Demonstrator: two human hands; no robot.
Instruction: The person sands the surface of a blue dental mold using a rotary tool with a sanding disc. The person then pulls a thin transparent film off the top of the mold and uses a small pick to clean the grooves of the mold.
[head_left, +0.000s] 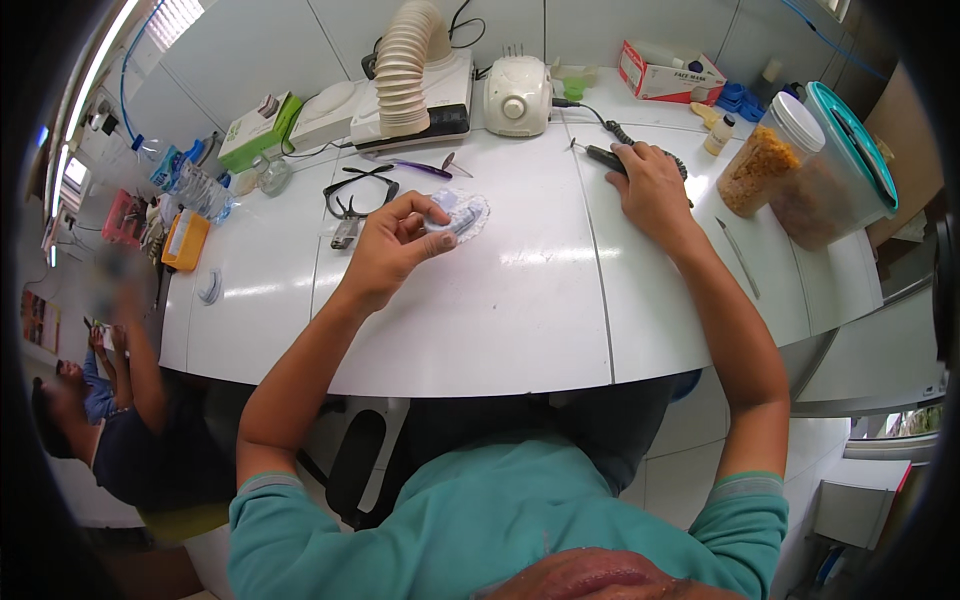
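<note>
My left hand [408,240] grips a small pale blue and white moulded piece [464,214] with thumb and fingers, just above the white worktop [520,310]. Behind it lie black-framed glasses [350,178], a small metal tool [345,230] and slim instruments [420,166], one with a purple handle. At the right, my right hand [645,185] is closed on a dark rotary handpiece [603,157], whose coiled cord leads to a white control unit [517,95]. A thin metal instrument [737,258] lies beside my right forearm.
A hose-fitted machine [400,80], green box [250,140], water bottle [200,185] and yellow bin [185,241] line the back and left. Jars [755,170], a large lidded container [830,200] and a mask box [670,75] stand right. Other people [130,430] sit beyond the left end.
</note>
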